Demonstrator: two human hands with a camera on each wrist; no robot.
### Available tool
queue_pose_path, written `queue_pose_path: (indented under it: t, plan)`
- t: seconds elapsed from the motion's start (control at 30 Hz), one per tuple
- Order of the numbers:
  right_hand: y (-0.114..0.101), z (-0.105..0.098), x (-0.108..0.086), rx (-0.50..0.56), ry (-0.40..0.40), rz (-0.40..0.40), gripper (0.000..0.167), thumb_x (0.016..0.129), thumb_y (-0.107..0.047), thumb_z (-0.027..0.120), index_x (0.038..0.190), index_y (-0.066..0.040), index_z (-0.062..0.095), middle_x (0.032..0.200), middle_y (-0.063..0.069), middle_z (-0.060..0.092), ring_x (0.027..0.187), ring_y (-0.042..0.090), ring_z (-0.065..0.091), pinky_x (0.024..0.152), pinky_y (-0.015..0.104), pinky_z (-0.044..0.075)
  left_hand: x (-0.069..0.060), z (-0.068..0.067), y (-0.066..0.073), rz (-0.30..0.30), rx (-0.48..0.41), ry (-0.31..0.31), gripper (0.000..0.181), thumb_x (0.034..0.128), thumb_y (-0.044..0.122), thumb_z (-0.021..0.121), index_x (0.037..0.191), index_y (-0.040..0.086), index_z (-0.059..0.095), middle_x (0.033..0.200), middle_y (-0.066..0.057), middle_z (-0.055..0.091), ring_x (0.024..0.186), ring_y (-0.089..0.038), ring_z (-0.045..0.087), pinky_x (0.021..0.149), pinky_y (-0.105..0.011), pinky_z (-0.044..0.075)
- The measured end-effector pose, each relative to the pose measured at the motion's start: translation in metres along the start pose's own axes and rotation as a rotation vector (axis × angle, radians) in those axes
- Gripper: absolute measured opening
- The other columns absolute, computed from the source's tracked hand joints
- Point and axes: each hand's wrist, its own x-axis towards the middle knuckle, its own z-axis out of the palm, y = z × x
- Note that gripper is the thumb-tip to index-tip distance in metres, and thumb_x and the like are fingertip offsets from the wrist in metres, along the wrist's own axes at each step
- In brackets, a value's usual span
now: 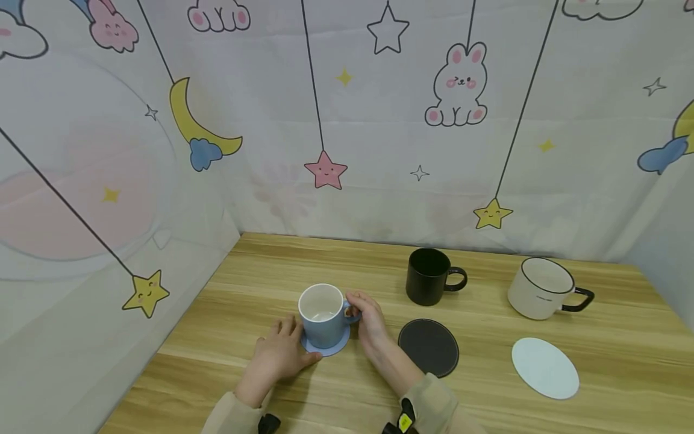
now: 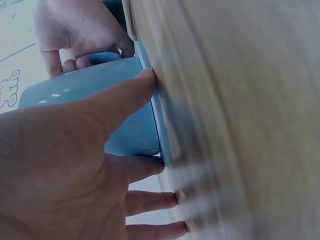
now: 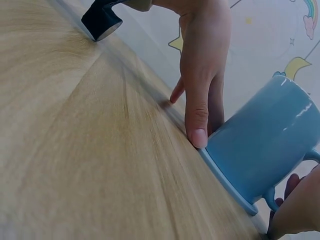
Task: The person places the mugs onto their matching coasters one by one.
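Observation:
A light blue mug (image 1: pixel 324 322) with a white inside stands upright on a round blue coaster (image 1: pixel 341 346) at the middle left of the table. My right hand (image 1: pixel 371 322) holds the mug's handle (image 2: pixel 102 57), fingers curled through it. My left hand (image 1: pixel 278 351) spans the coaster's rim from the left, thumb at the near edge and forefinger at the far side. In the left wrist view that thumb (image 2: pixel 125 97) crosses in front of the mug. The right wrist view has the left hand (image 3: pixel 205 75) beside the mug's base, its thumb tip on the coaster.
Right of the hands, a black mug (image 1: pixel 425 277) stands behind a round black coaster (image 1: pixel 428 348). Farther right are a white mug (image 1: pixel 539 289) with a black handle and a white coaster (image 1: pixel 544 367). A printed cloth (image 1: pixel 379 211) closes off the table's back and left sides.

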Motion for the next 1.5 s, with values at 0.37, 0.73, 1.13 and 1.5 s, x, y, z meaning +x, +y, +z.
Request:
queue_pose_path:
  t: [0.37, 0.73, 1.13, 1.5]
  plan:
    - [-0.006, -0.006, -0.004, -0.173, -0.013, 0.034, 0.039, 0.097, -0.02, 0.053, 0.059, -0.017, 0.045, 0.074, -0.008, 0.05, 0.086, 0.013, 0.05, 0.084, 0.029, 0.033, -0.001, -0.001, 0.003, 0.005, -0.007, -0.002, 0.086, 0.0812, 0.055, 0.068, 0.141, -0.002, 0.044, 0.15, -0.026, 0.035, 0.136, -0.051, 0.033, 0.093, -0.071, 0.04]
    - [-0.011, -0.011, -0.006, -0.602, -0.09, -0.087, 0.034, 0.101, -0.032, 0.045, 0.107, -0.002, 0.06, 0.118, 0.015, 0.063, 0.112, 0.028, 0.059, 0.098, 0.047, 0.045, 0.001, 0.0, 0.001, 0.016, 0.016, 0.013, 0.087, 0.0809, 0.057, 0.067, 0.141, -0.002, 0.044, 0.15, -0.026, 0.036, 0.134, -0.051, 0.035, 0.092, -0.071, 0.04]
    - [-0.025, -0.017, -0.009, -0.747, -0.102, -0.21, 0.024, 0.101, -0.026, 0.049, 0.105, -0.003, 0.055, 0.097, 0.008, 0.055, 0.085, 0.015, 0.047, 0.071, 0.026, 0.04, 0.001, 0.0, 0.005, 0.019, 0.02, 0.057, 0.085, 0.0803, 0.056, 0.068, 0.137, -0.003, 0.047, 0.144, -0.026, 0.043, 0.129, -0.049, 0.043, 0.09, -0.068, 0.044]
    - [-0.034, -0.017, -0.009, -0.861, -0.131, -0.342, 0.022, 0.099, -0.023, 0.05, 0.108, -0.004, 0.056, 0.105, 0.012, 0.06, 0.1, 0.022, 0.054, 0.087, 0.037, 0.042, -0.001, -0.004, 0.006, 0.023, 0.016, 0.138, 0.082, 0.0777, 0.053, 0.072, 0.134, -0.003, 0.051, 0.138, -0.027, 0.049, 0.124, -0.048, 0.048, 0.085, -0.067, 0.047]
